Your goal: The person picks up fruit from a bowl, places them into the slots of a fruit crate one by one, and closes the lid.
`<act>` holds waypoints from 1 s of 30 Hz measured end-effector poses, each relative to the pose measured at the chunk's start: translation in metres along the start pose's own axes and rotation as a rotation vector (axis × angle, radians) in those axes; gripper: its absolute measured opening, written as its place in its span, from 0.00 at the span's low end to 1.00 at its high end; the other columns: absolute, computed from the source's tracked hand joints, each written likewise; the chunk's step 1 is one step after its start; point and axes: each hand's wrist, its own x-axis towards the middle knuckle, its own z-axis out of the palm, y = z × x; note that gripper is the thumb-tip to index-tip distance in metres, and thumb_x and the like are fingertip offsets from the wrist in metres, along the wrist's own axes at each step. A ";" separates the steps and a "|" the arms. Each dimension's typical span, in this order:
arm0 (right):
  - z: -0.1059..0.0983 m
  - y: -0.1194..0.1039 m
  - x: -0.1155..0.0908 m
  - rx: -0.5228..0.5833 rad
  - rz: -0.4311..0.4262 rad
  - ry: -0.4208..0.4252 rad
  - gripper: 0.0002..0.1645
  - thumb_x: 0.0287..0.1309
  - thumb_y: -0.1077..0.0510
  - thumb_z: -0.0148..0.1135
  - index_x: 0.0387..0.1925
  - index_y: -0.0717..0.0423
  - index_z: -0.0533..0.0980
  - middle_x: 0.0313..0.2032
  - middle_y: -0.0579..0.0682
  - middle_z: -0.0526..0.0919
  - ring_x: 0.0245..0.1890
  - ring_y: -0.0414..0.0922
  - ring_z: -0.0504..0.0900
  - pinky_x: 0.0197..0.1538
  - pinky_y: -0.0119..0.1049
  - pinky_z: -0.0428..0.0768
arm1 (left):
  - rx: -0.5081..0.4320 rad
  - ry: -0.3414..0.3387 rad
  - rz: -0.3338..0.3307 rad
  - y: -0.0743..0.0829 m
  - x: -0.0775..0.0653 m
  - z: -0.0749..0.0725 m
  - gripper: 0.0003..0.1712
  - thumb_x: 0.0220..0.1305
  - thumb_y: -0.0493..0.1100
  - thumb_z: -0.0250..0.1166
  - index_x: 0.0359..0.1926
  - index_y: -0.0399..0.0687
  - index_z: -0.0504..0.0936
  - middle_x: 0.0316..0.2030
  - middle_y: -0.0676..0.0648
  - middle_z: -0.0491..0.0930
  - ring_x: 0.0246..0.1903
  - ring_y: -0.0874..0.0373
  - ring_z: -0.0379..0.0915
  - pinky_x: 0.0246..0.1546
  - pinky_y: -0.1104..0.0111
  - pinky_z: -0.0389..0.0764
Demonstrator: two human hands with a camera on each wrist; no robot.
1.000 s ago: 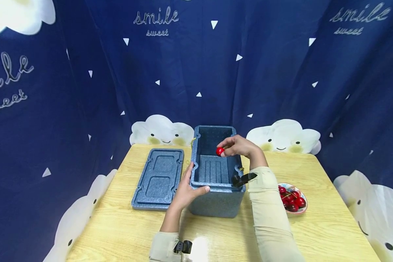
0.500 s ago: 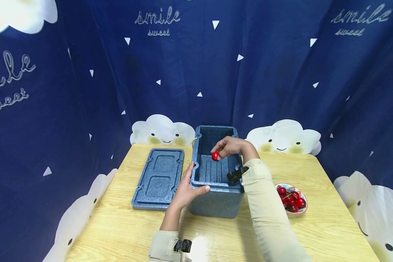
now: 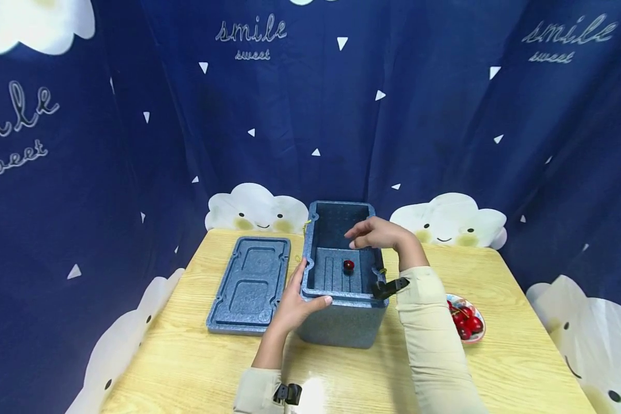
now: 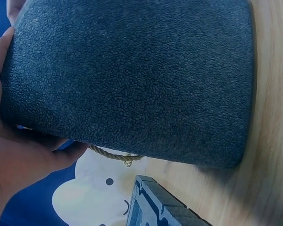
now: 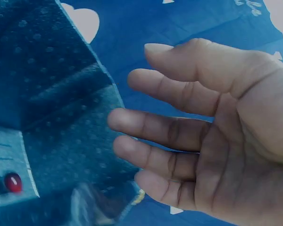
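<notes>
A deep blue-grey foam box [image 3: 341, 322] stands lidless on the table. On its grooved floor lies one red cherry [image 3: 348, 265], which the right wrist view also shows as a red cherry [image 5: 12, 182] at lower left. My left hand [image 3: 292, 305] holds the box's near left corner, thumb over the front rim and fingers along the side; in the left wrist view, the left hand [image 4: 19, 155] lies against the box wall. Over the right side of the opening hovers my right hand [image 3: 380, 234], its fingers loosely bent and holding nothing. Its bare palm [image 5: 226, 146] shows in the right wrist view.
The box's lid [image 3: 250, 284] lies flat on the table, left of the box. A patterned bowl [image 3: 475, 340] with several cherries [image 3: 466, 322] stands to the right, partly behind the right sleeve. Rope handles [image 3: 306, 227] hang at the box's sides. A blue curtain [image 3: 290, 115] surrounds the table.
My right hand has let go of the cherry, which has dropped to the box floor. The hand then moved slightly right. My left hand has stayed on the box corner.
</notes>
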 end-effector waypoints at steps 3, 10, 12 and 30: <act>-0.003 0.003 -0.015 0.006 -0.049 0.048 0.21 0.56 0.57 0.61 0.51 0.63 0.77 0.48 0.56 0.79 0.46 0.49 0.77 0.51 0.48 0.74 | -0.013 -0.003 -0.002 0.000 0.001 0.000 0.59 0.45 0.50 0.75 0.73 0.58 0.48 0.70 0.44 0.48 0.67 0.47 0.42 0.62 0.47 0.49; -0.002 0.021 -0.053 0.087 -0.113 0.182 0.23 0.57 0.61 0.62 0.52 0.70 0.74 0.44 0.61 0.80 0.43 0.49 0.78 0.48 0.44 0.75 | -0.036 -0.023 0.006 0.023 -0.007 -0.006 0.58 0.47 0.42 0.74 0.72 0.46 0.47 0.69 0.38 0.46 0.67 0.43 0.40 0.62 0.45 0.47; 0.000 0.028 -0.064 0.091 -0.106 0.242 0.23 0.57 0.61 0.62 0.52 0.69 0.73 0.42 0.60 0.81 0.41 0.48 0.79 0.46 0.43 0.76 | -0.044 -0.031 0.007 0.033 -0.010 -0.007 0.57 0.47 0.41 0.74 0.72 0.42 0.47 0.69 0.36 0.47 0.67 0.42 0.40 0.62 0.45 0.47; 0.035 0.093 -0.128 0.067 0.093 0.623 0.28 0.60 0.51 0.61 0.57 0.62 0.71 0.48 0.64 0.78 0.46 0.53 0.76 0.41 0.35 0.75 | -0.037 -0.043 -0.023 0.038 -0.013 -0.013 0.56 0.49 0.41 0.72 0.72 0.43 0.47 0.69 0.36 0.45 0.67 0.42 0.40 0.61 0.45 0.48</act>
